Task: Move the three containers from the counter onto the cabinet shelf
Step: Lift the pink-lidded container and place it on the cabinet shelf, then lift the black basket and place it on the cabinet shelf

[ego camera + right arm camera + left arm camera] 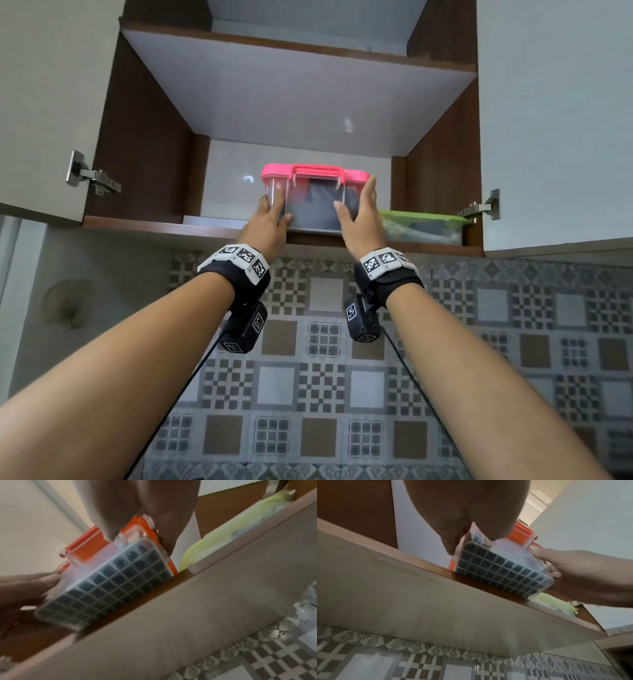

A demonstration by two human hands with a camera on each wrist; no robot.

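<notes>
A clear container with a pink lid and handle (315,205) sits partly on the front edge of the lower cabinet shelf (154,224). Its gridded bottom (501,572) (109,585) overhangs the edge, tilted. My left hand (270,219) (453,520) grips its left end, thumb on the front face. My right hand (359,212) (137,507) grips the right end the same way. Dark contents show through the walls. A flat green-lidded container (424,226) (223,534) lies on the shelf just to the right. No third container is in view.
Both cabinet doors stand open, left door (44,102) and right door (555,120), with metal hinges (92,176) inside. An upper shelf (291,85) spans the cabinet above. Bare shelf board (212,219) lies left of the pink container. A patterned tile wall (325,342) runs below.
</notes>
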